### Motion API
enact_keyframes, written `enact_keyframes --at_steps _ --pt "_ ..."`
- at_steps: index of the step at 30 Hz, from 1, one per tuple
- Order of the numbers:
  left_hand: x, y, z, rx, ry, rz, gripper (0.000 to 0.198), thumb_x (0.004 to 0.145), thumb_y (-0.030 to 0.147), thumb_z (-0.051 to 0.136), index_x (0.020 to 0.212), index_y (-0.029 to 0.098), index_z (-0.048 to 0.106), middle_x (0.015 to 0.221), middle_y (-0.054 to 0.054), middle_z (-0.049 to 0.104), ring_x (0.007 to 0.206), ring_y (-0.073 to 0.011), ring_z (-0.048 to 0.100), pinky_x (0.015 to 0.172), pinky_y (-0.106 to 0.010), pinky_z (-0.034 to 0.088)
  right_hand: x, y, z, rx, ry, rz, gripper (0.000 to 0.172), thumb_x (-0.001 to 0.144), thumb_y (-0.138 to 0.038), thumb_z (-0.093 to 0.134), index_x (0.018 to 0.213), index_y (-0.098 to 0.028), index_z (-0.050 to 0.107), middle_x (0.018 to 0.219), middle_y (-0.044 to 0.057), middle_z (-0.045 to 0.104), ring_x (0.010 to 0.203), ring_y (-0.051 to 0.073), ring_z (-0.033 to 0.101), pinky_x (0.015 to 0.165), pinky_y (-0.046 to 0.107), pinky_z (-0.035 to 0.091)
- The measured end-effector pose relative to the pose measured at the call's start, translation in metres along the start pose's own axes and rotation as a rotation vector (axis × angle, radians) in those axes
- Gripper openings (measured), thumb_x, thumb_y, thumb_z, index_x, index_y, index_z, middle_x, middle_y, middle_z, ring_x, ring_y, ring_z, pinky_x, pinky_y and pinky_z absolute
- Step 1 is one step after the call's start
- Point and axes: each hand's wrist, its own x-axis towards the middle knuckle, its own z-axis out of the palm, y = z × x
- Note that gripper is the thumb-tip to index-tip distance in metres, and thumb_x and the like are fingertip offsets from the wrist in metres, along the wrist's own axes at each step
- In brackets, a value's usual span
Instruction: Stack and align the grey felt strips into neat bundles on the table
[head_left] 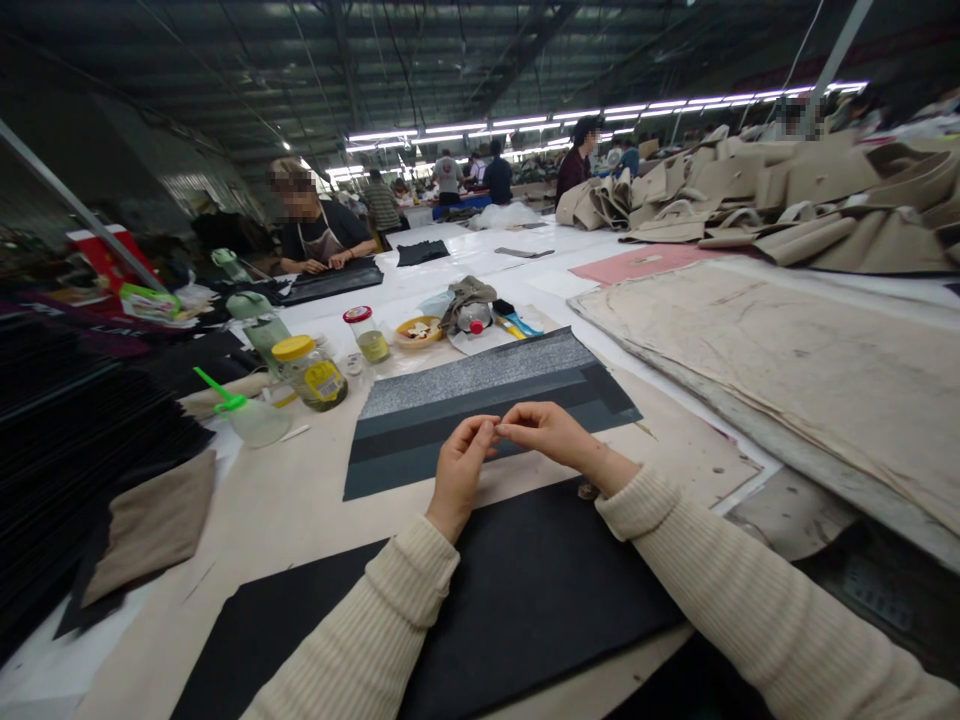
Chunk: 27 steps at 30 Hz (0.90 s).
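My left hand point(463, 468) and my right hand point(551, 432) meet at the fingertips, both closed in a pinch. Whatever lies between them, if anything, is too small to make out. Behind and under the fingers lies a dark grey-blue panel point(420, 455) with black strips and a speckled grey band point(480, 375) along its far side. Closer to me, a black flat piece point(540, 600) reaches under my forearms, with more black material at its left. A beige sheet point(285, 520) covers the table beneath these pieces.
At left stand a squeeze bottle with green nozzle point(255, 420), a yellow-lidded jar point(309, 372) and a red-lidded jar point(366, 335). Brushes point(517, 318) lie beyond the panel. Dark stacked pieces point(90, 440) rise at left; beige pieces point(810, 190) heap at right. A co-worker point(322, 235) works across the table.
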Motion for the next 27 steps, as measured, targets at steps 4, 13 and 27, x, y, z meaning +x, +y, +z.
enact_keyframes --at_steps 4,13,27 --pt "0.001 -0.001 0.0 0.022 -0.008 0.014 0.02 0.072 0.036 0.061 0.08 0.018 0.062 0.077 -0.001 0.06 0.071 -0.0117 0.053 0.061 -0.02 0.043 0.001 0.005 -0.001 -0.071 0.035 -0.041 0.026 0.069 -0.038 0.06 0.069 -0.013 0.061 0.057 -0.003 0.05 0.052 0.007 0.04 0.048 0.02 0.03" --pt "0.0 0.005 0.001 -0.27 -0.051 -0.209 0.015 0.069 0.031 0.065 0.073 0.018 0.061 0.076 0.002 0.056 0.07 -0.0082 0.051 0.064 -0.019 0.042 0.001 0.009 -0.002 -0.231 0.076 -0.142 0.021 0.072 -0.035 0.058 0.07 -0.015 0.061 0.062 -0.002 0.054 0.057 0.008 0.044 0.052 0.021 0.034" --pt "-0.001 0.005 0.0 -0.352 -0.239 -0.31 0.02 0.073 0.035 0.061 0.073 0.016 0.054 0.073 0.002 0.048 0.069 -0.0077 0.047 0.065 -0.019 0.043 0.0 -0.004 -0.017 -0.155 0.123 -0.184 0.026 0.074 -0.041 0.055 0.069 -0.016 0.058 0.063 -0.001 0.052 0.059 0.009 0.045 0.056 0.023 0.035"
